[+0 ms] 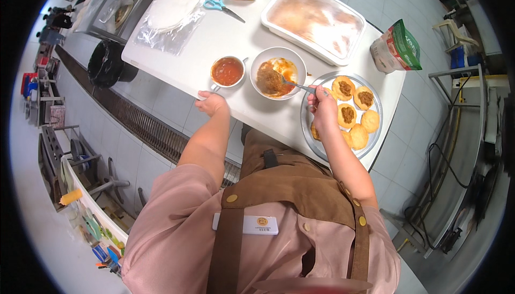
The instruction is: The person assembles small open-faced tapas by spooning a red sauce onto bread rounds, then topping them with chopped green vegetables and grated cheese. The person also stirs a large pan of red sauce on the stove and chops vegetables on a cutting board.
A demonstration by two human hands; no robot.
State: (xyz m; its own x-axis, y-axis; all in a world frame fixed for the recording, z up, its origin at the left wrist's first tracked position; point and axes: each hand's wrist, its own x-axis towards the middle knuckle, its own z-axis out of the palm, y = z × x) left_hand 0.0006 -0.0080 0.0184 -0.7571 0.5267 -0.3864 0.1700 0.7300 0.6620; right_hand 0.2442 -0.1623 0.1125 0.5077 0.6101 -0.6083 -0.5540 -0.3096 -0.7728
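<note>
- Surroundings: scissors (217,3), a film-covered white container (300,42) and a pouch (394,50) stand beyond the bowl (259,60) on the table (230,36).
- Obstruction: right forearm covers part of the round tray (304,120).
- Count: one bowl, one cup (212,74) of red sauce; three pastry rounds (370,121) visibly topped, total partly hidden.
- Utensil (300,85): head in the bowl's brown filling, long axis slanting, head up-left, handle down-right.
- Right hand (322,105): pinching utensil's handle.
- Left hand (213,103): at table edge near cup; grip cannot be told.
</note>
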